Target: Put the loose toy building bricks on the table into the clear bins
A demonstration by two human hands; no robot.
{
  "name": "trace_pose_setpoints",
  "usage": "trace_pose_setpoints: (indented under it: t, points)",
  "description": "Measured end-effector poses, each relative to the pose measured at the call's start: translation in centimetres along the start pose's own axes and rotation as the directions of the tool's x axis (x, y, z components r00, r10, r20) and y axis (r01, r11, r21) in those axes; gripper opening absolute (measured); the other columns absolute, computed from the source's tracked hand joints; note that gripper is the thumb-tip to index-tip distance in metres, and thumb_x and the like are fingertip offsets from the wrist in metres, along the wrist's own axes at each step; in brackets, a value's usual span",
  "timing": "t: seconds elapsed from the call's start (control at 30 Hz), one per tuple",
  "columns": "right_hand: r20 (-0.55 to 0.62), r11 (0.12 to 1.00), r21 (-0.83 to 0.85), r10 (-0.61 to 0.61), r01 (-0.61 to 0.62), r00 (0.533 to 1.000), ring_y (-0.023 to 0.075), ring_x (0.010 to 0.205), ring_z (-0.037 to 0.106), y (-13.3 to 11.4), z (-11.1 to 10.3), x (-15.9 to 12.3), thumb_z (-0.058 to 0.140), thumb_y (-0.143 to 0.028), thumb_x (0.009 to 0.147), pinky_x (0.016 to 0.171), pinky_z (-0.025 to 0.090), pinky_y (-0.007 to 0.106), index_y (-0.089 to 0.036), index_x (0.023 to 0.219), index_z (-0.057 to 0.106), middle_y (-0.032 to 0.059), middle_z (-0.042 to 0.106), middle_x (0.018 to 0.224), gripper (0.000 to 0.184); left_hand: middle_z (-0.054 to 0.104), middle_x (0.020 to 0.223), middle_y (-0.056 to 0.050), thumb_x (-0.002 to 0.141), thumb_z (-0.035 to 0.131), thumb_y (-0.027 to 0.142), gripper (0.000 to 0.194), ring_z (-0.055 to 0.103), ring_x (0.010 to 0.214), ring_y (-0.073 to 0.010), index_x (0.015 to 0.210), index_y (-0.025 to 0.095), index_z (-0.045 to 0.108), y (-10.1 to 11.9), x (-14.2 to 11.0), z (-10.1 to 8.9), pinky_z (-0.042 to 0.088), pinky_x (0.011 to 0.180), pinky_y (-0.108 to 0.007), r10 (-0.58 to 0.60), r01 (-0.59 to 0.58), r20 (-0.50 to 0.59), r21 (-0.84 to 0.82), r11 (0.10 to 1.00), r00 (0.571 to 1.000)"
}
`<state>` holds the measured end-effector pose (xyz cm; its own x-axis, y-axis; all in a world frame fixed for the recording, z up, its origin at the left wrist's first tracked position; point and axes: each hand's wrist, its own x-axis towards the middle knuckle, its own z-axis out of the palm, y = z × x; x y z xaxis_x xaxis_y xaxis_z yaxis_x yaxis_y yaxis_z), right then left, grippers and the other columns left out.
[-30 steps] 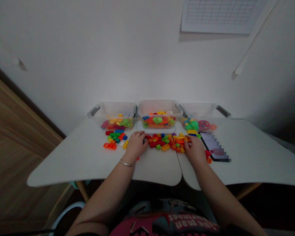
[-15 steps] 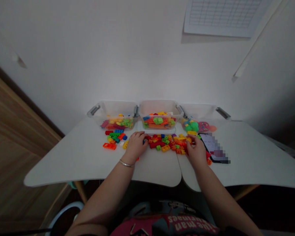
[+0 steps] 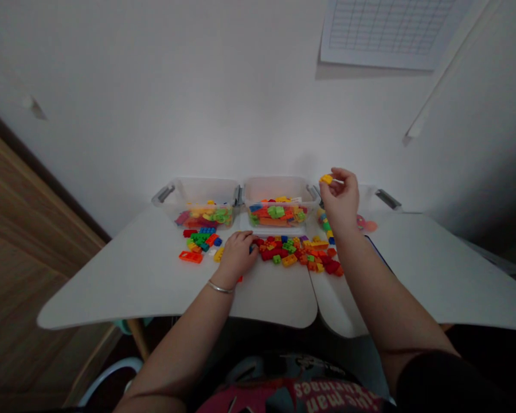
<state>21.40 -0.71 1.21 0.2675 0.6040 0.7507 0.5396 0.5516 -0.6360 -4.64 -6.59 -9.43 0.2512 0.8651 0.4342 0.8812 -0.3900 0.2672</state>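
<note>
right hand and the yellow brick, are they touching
Touching. The head view shows the yellow brick held at the fingertips of the right hand, with no gap between them.

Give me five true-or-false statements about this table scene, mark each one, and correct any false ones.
1. The right hand holds a yellow brick up above the table. True.
2. The left hand grips a bin handle. False: it rests on the table beside loose bricks.
3. The bracelet is on the right wrist. False: it is on the left wrist.
4. The middle bin holds colored bricks. True.
5. An orange plate lies on the table outside the bins. True.
</note>
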Motion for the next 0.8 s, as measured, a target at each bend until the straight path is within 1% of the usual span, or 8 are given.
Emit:
trace_pose_setpoints:
  t: [0.07, 0.13, 0.23, 0.3, 0.4, 0.53, 0.7, 0.8]
  points:
    - [0.046, 1.000, -0.027, -0.011, 0.012, 0.999, 0.0163, 0.091, 0.061, -0.1, 1.8, 1.6, 0.051, -0.032, 0.087, 0.079, 0.053, 0.033, -0.023, 0.128, 0.046, 0.0081, 0.057, 0.114, 0.043, 0.066, 0.124, -0.009, 0.086, 0.054, 0.026, 0.030, 0.056, 0.117, -0.0279, 0.111, 0.021, 0.070, -0.1, 0.1, 0.1, 0.044, 0.105, -0.046, -0.003, 0.003, 0.005, -0.003, 1.000, 1.000]
    - [0.153, 0.991, -0.127, 0.050, -0.030, 0.987, 0.0173, 0.090, 0.061, 0.0, 3.3, 2.4, 0.055, -0.028, 0.085, 0.082, 0.052, 0.034, -0.018, 0.125, 0.050, 0.0089, 0.060, 0.110, 0.041, 0.066, 0.124, -0.009, 0.087, 0.053, 0.026, 0.030, 0.056, 0.116, -0.0279, 0.111, 0.021, 0.070, -0.1, 0.1, 0.1, 0.044, 0.105, -0.046, -0.007, 0.007, 0.016, -0.003, 1.000, 1.000]
    - [0.298, 0.940, -0.332, 0.188, -0.083, 0.936, 0.0209, 0.092, 0.063, 0.4, 5.0, 2.7, 0.060, -0.019, 0.079, 0.088, 0.050, 0.038, -0.013, 0.117, 0.058, 0.0107, 0.065, 0.104, 0.039, 0.065, 0.125, -0.009, 0.087, 0.053, 0.026, 0.031, 0.055, 0.117, -0.0276, 0.113, 0.021, 0.070, 0.0, 0.1, -0.1, 0.043, 0.106, -0.045, -0.009, 0.009, 0.030, -0.001, 1.000, 1.000]
    - [0.340, 0.891, -0.441, 0.279, -0.110, 0.898, 0.0231, 0.095, 0.064, 0.8, 5.6, 2.7, 0.060, -0.015, 0.076, 0.090, 0.050, 0.040, -0.012, 0.114, 0.062, 0.0118, 0.068, 0.104, 0.038, 0.065, 0.126, -0.009, 0.087, 0.054, 0.027, 0.032, 0.055, 0.117, -0.0279, 0.114, 0.021, 0.070, 0.1, 0.0, -0.2, 0.043, 0.106, -0.046, -0.011, 0.011, 0.032, 0.002, 1.000, 0.999]
    - [0.368, 0.850, -0.509, 0.359, -0.137, 0.858, 0.0235, 0.093, 0.065, 1.3, 6.0, 2.7, 0.060, -0.013, 0.074, 0.087, 0.050, 0.040, -0.014, 0.106, 0.067, 0.0118, 0.070, 0.103, 0.033, 0.065, 0.126, -0.008, 0.086, 0.056, 0.027, 0.031, 0.055, 0.116, -0.0282, 0.113, 0.022, 0.070, 0.0, -0.1, -0.2, 0.044, 0.105, -0.046, -0.003, 0.003, 0.024, 0.007, 1.000, 1.000]
    - [0.371, 0.862, -0.492, 0.333, -0.121, 0.867, 0.0223, 0.087, 0.066, 1.5, 5.9, 2.6, 0.059, -0.014, 0.072, 0.083, 0.052, 0.038, -0.016, 0.099, 0.070, 0.0110, 0.072, 0.100, 0.030, 0.065, 0.124, -0.008, 0.084, 0.059, 0.027, 0.029, 0.055, 0.115, -0.0278, 0.111, 0.025, 0.072, -0.1, -0.2, -0.2, 0.044, 0.104, -0.047, 0.017, -0.017, 0.013, 0.006, 1.000, 1.000]
    - [0.358, 0.877, -0.477, 0.261, -0.065, 0.897, 0.0225, 0.089, 0.065, 1.3, 5.5, 2.2, 0.056, -0.024, 0.080, 0.088, 0.050, 0.038, -0.015, 0.098, 0.070, 0.0112, 0.070, 0.096, 0.025, 0.064, 0.124, -0.008, 0.082, 0.062, 0.027, 0.030, 0.052, 0.117, -0.0281, 0.110, 0.025, 0.072, -0.1, -0.2, -0.2, 0.044, 0.105, -0.047, 0.032, -0.032, -0.001, 0.009, 0.999, 0.999]
    - [0.390, 0.902, -0.431, 0.197, -0.010, 0.899, 0.0229, 0.091, 0.064, 1.3, 4.9, 2.0, 0.055, -0.027, 0.082, 0.090, 0.049, 0.038, -0.014, 0.099, 0.070, 0.0121, 0.068, 0.100, 0.027, 0.065, 0.123, -0.008, 0.081, 0.063, 0.027, 0.029, 0.050, 0.119, -0.0283, 0.108, 0.025, 0.072, -0.1, -0.3, -0.2, 0.043, 0.106, -0.048, 0.053, -0.053, -0.014, 0.003, 0.999, 0.998]
